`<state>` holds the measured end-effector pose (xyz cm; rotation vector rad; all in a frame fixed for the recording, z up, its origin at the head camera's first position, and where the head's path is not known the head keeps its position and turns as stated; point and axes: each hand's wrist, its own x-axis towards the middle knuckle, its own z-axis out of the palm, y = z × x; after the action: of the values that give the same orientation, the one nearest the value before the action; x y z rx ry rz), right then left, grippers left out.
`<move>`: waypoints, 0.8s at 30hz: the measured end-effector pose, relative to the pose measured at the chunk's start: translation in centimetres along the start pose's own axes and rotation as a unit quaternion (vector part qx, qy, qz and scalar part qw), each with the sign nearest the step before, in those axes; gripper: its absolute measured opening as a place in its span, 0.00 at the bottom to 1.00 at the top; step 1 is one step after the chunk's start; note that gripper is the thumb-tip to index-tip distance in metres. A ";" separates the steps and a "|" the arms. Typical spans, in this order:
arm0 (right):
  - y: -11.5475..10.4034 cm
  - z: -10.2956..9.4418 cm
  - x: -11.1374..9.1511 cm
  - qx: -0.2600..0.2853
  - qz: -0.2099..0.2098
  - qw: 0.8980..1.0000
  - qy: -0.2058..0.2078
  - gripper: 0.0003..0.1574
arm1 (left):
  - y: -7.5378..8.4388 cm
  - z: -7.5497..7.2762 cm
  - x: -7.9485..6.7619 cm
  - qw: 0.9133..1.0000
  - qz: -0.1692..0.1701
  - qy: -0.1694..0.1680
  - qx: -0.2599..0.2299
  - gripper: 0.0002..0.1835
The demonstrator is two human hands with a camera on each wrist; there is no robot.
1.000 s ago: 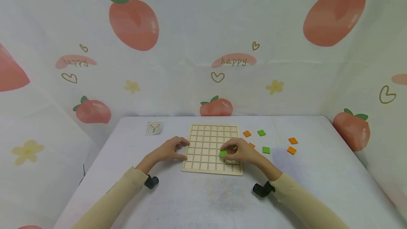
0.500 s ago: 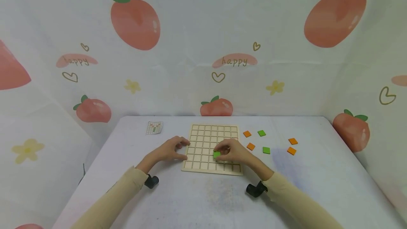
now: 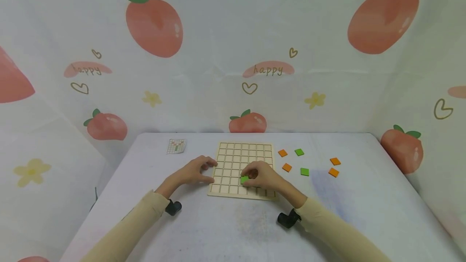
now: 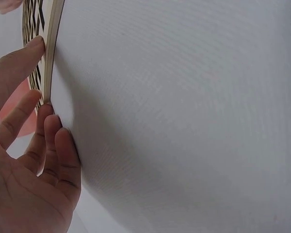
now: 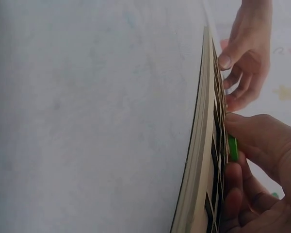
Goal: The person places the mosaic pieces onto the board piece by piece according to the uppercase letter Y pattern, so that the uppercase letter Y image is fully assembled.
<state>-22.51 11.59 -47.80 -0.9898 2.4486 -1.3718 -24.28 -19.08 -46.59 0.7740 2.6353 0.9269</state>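
Observation:
A pale wooden grid board (image 3: 229, 159) lies flat on the white table, its square cells marked off by thin dark lines. My right hand (image 3: 265, 176) pinches a green square tile (image 3: 244, 180) between thumb and fingers, low over the front middle cells. In the right wrist view the green tile (image 5: 233, 148) stands right at the board's surface. At the board's left edge, my left hand (image 3: 194, 171) rests with its thumb and fingertips touching the rim. The left wrist view shows the left thumb (image 4: 19, 65) on the board's top edge, the other fingers loosely bent beside it.
Right of the board lie loose tiles: an orange tile (image 3: 282, 153), a green tile (image 3: 299, 152), another green tile (image 3: 304, 172) and several more orange ones. A small paper card (image 3: 176, 146) with a coloured grid pattern lies at the back left. A printed cloth hangs behind the table.
The right hand has moved left across the board with the green tile, then slightly nearer the front. The left hand stays at the board's left edge.

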 end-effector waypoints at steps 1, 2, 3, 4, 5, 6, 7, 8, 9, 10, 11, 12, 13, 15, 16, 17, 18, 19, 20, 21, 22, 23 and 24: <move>0.0 0.1 0.0 -0.003 0.002 1.000 0.000 0.13 | 0.0 0.0 0.0 1.000 0.001 0.000 0.001 0.29; 0.0 0.1 0.1 -0.005 0.003 1.000 -0.001 0.13 | -0.1 0.0 0.0 1.000 -0.001 -0.001 -0.001 0.29; 0.0 0.2 0.1 -0.007 0.003 1.000 -0.001 0.13 | -0.1 0.0 0.0 1.000 -0.001 -0.002 -0.002 0.29; 0.0 0.2 0.2 -0.008 0.003 1.000 -0.002 0.13 | -0.1 0.0 0.0 1.000 -0.001 -0.002 -0.003 0.29; 0.1 0.3 0.2 -0.008 0.002 1.000 -0.004 0.13 | -0.2 0.0 0.0 1.000 0.000 -0.001 -0.004 0.29; 0.1 0.3 0.3 -0.008 0.002 1.000 -0.004 0.13 | -0.2 0.0 0.0 1.000 0.001 -0.001 -0.003 0.29; 0.1 0.4 0.3 -0.009 0.002 1.000 -0.005 0.13 | -0.2 0.0 0.0 1.000 0.000 -0.001 -0.004 0.29; 0.1 0.4 0.3 -0.010 0.001 1.000 -0.005 0.13 | -0.2 0.0 0.0 1.000 -0.001 -0.001 -0.004 0.29; 0.1 0.4 0.4 -0.011 0.001 1.000 -0.005 0.13 | -0.2 0.0 0.0 1.000 -0.001 0.000 -0.004 0.29; 0.1 0.5 0.4 -0.011 0.002 1.000 -0.005 0.12 | -0.2 0.0 0.0 1.000 -0.001 0.000 -0.002 0.29; 0.1 0.5 0.4 -0.012 0.002 1.000 -0.004 0.12 | -0.2 0.0 0.0 1.000 -0.002 0.001 -0.001 0.29; 0.1 0.5 0.4 -0.013 0.003 1.000 -0.003 0.13 | -0.1 0.0 0.1 1.000 -0.002 0.001 -0.002 0.29; 0.1 0.5 0.4 -0.012 0.002 1.000 -0.002 0.13 | -0.1 0.0 0.1 1.000 0.000 0.001 0.000 0.29; 0.1 0.6 0.5 -0.014 0.004 1.000 -0.001 0.13 | -0.1 0.0 0.1 1.000 -0.002 0.000 -0.001 0.29; 0.1 0.6 0.5 -0.014 0.005 1.000 0.000 0.13 | -0.1 0.0 0.1 1.000 -0.004 0.000 0.000 0.29; 0.1 0.6 0.5 -0.016 0.005 1.000 0.001 0.13 | -0.1 0.0 0.1 1.000 -0.004 0.000 -0.001 0.29; 0.1 0.6 0.5 -0.017 0.008 1.000 0.001 0.13 | -0.1 0.0 0.1 1.000 -0.005 0.000 -0.001 0.29; 0.1 0.6 0.6 -0.018 0.011 1.000 0.001 0.13 | -0.1 0.0 0.1 1.000 -0.006 0.000 0.001 0.29; 0.1 0.6 0.6 -0.019 0.014 1.000 0.001 0.13 | -0.1 0.0 0.1 1.000 -0.009 0.000 -0.001 0.29; 0.0 0.6 0.6 -0.020 0.015 1.000 0.002 0.13 | -0.2 0.0 0.1 1.000 -0.008 0.000 -0.001 0.29; -0.1 0.6 0.6 -0.021 0.015 1.000 0.002 0.13 | -0.2 0.0 0.1 1.000 -0.008 0.001 0.000 0.29; -0.1 0.6 0.6 -0.023 0.016 1.000 0.003 0.13 | -0.2 0.0 0.1 1.000 -0.007 0.001 0.001 0.29; -0.2 0.6 0.6 -0.023 0.017 1.000 0.003 0.13 | -0.2 0.0 0.1 1.000 -0.007 0.001 0.002 0.29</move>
<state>-22.62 10.73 -47.92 -0.9503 2.5001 -1.3147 -24.49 -19.15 -46.70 0.7564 2.6419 0.9191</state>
